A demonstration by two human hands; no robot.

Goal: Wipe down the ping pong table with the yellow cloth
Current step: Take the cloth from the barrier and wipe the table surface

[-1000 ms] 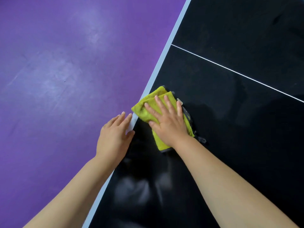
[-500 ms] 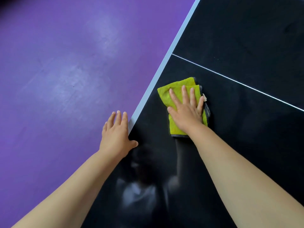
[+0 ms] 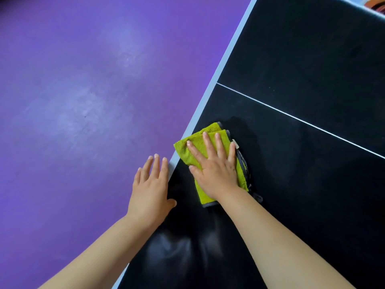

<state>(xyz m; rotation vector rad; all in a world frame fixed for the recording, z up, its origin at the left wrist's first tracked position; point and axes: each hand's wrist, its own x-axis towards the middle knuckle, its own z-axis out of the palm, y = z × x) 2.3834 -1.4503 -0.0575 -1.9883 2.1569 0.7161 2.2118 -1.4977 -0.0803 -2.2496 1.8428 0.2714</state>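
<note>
The folded yellow cloth (image 3: 185, 151), with a grey underside, lies flat on the black ping pong table (image 3: 302, 184) right at its white left edge. My right hand (image 3: 214, 170) presses down on the cloth with its fingers straight and spread. My left hand (image 3: 152, 188) is flat with straight fingers at the table's left edge, its thumb on the black surface and its fingers out over the floor side. The cloth's left corner reaches onto the white edge line.
The white edge stripe (image 3: 225, 59) runs diagonally from top right to bottom left. A thin white centre line (image 3: 302, 122) crosses the black top. Purple floor (image 3: 83, 101) fills the left half below the table.
My right hand has slid the cloth back toward the table's left edge, from a spot further in on the top. My left hand stays at the edge.
</note>
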